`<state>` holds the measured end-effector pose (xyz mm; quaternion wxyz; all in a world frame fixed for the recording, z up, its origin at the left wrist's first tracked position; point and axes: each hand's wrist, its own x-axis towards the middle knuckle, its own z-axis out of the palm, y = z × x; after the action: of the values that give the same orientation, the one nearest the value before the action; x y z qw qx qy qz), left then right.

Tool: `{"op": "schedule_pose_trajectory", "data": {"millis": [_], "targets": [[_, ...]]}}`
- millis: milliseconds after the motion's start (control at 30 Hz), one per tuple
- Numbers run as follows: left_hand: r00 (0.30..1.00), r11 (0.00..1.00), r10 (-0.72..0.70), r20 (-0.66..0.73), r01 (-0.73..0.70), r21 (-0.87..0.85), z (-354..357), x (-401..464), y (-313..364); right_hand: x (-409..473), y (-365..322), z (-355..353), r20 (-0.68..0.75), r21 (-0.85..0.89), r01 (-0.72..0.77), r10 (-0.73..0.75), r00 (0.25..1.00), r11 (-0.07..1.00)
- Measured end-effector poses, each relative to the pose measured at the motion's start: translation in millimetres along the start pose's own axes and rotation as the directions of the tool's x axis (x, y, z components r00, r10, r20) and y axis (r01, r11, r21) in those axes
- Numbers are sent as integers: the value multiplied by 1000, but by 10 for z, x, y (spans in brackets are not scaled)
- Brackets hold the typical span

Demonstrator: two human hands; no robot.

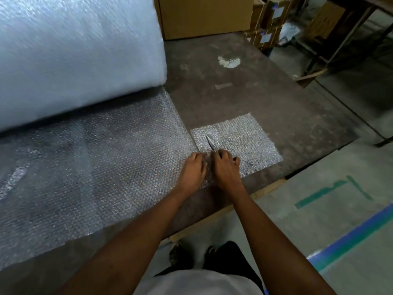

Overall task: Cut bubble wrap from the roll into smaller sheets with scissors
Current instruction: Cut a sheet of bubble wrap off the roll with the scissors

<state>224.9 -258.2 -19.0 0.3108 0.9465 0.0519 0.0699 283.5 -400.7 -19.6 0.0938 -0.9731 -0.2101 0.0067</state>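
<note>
A huge bubble wrap roll (74, 56) lies at the back left of the dark table (244, 92). Its unrolled sheet (95, 158) covers the table's left and front. A small stack of cut sheets (244, 137) lies to the right of the sheet's edge. My right hand (226, 167) grips scissors (210, 142) whose blades point away from me along a cut near the sheet's right edge. My left hand (194, 169) presses down on the sheet just left of the cut, close beside the right hand.
Cardboard boxes (204, 15) stand at the table's back, with more boxes (268, 24) on the floor to the right. A metal rack (350, 39) stands at the far right. The table's front edge (212, 213) runs diagonally; blue and green floor tape (350, 237) lies beyond it.
</note>
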Motion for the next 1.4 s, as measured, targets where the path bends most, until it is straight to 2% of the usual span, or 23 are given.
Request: {"op": "schedule_pose_trajectory", "data": {"millis": [133,233,333,433,567,667,733,833,933,1000,1100,1267,1400], "targets": [[986,986,-169,1,169,11,154,186,204,85,211,22,42,19,-4,4,999,1000],[953,953,-298,-49,300,46,239,328,299,240,332,-64,50,136,-15,8,999,991],[863,867,-490,-121,497,40,310,401,418,456,487,-172,172,229,7,-48,984,973],[782,800,-586,-212,600,0,411,381,530,644,671,-264,287,280,18,-101,953,960],[685,711,-688,-240,702,-38,466,461,655,831,903,-274,286,395,56,-181,941,917],[643,670,-712,-281,742,1,492,512,700,924,1075,-281,250,509,132,-293,923,851],[616,660,-717,-326,751,-34,525,536,738,952,1163,-347,253,599,134,-345,904,789],[592,676,-735,-331,678,-287,485,553,758,1013,1206,-439,244,717,142,-438,865,682],[561,620,-775,-290,589,-518,381,527,710,1101,1171,-484,218,779,153,-492,843,608],[590,564,-775,-225,486,-668,270,505,712,1159,1104,-523,208,798,147,-496,843,584],[706,520,-689,-163,324,-790,15,443,734,1261,921,-533,186,815,156,-507,842,557],[794,691,-544,-271,241,-681,-523,214,700,1296,464,-574,107,866,186,-534,839,464],[857,758,-419,-302,146,-636,-914,53,586,1264,81,-618,-41,888,278,-538,842,368]]}}
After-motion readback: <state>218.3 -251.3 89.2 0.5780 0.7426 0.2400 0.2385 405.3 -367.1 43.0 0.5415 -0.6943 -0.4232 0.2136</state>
